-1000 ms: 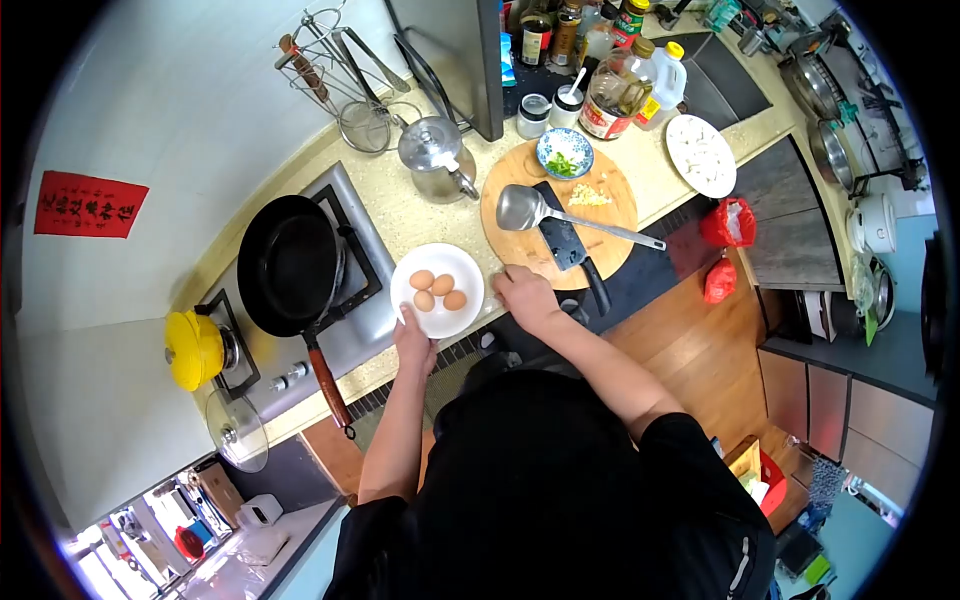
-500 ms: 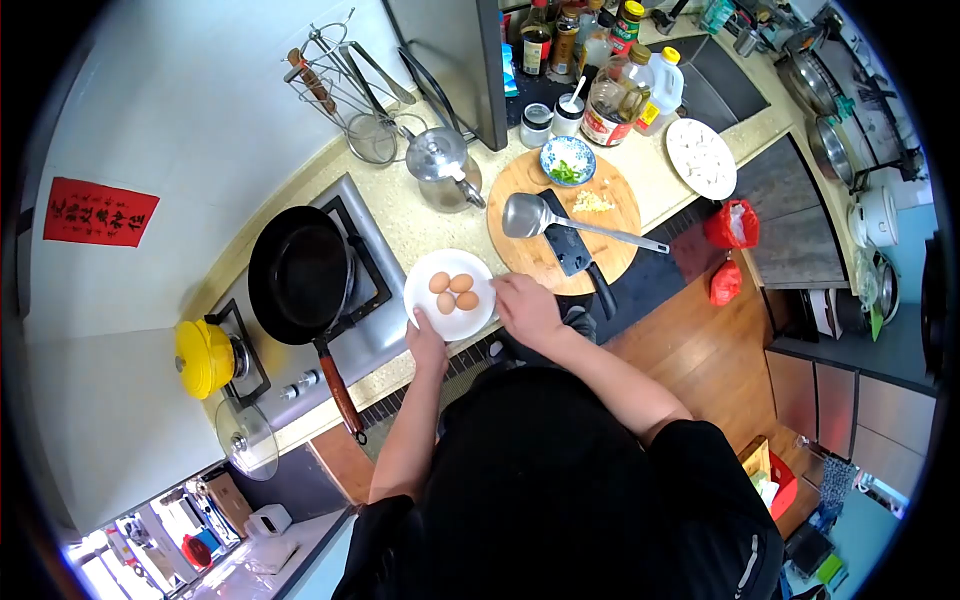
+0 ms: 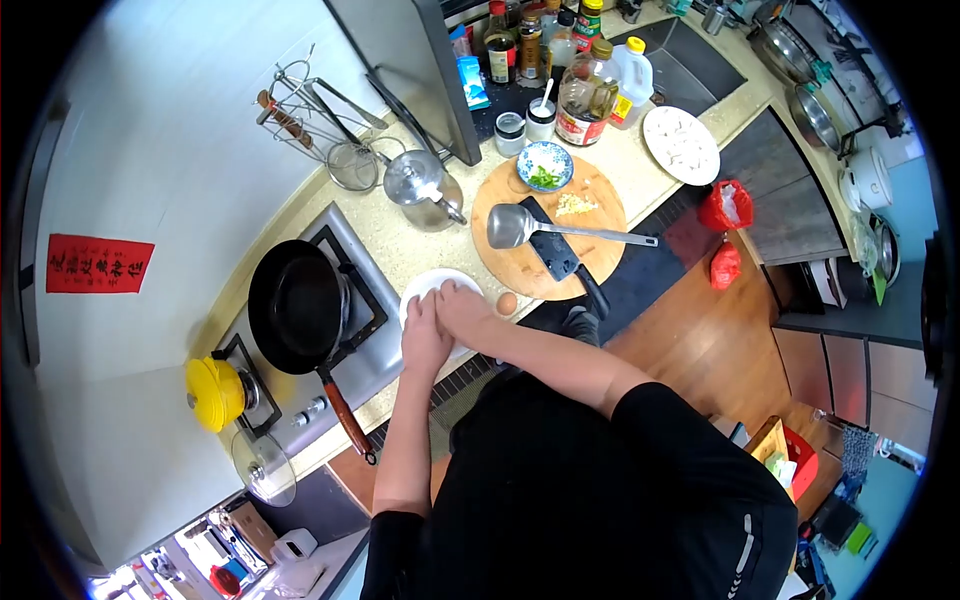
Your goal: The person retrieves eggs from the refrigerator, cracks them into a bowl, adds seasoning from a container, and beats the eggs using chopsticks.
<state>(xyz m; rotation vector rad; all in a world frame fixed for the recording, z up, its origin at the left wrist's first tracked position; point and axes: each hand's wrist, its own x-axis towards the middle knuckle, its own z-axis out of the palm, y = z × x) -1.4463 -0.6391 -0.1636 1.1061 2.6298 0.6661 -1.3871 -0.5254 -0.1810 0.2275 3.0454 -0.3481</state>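
Observation:
My left hand [image 3: 427, 338] and my right hand [image 3: 464, 313] are together over a white plate [image 3: 412, 292] at the counter's front edge. Their fingers are curled down and touch each other. Whatever they close on is hidden beneath them, and no eggs show on the plate. One brown egg [image 3: 507, 303] rests on the counter just right of the plate, close to the round wooden cutting board [image 3: 495, 262].
A black frying pan [image 3: 297, 300] is on the stove to the left. The cutting board carries a spatula [image 3: 512, 226], a cleaver [image 3: 553, 252], minced garlic [image 3: 575, 204] and a patterned bowl [image 3: 545, 160]. A kettle [image 3: 425, 195] and an oil jug [image 3: 587, 95] stand behind.
My right hand has moved left from the plate's rim to over its middle, and my left hand has joined it. One egg now lies on the counter. The view has shifted slightly.

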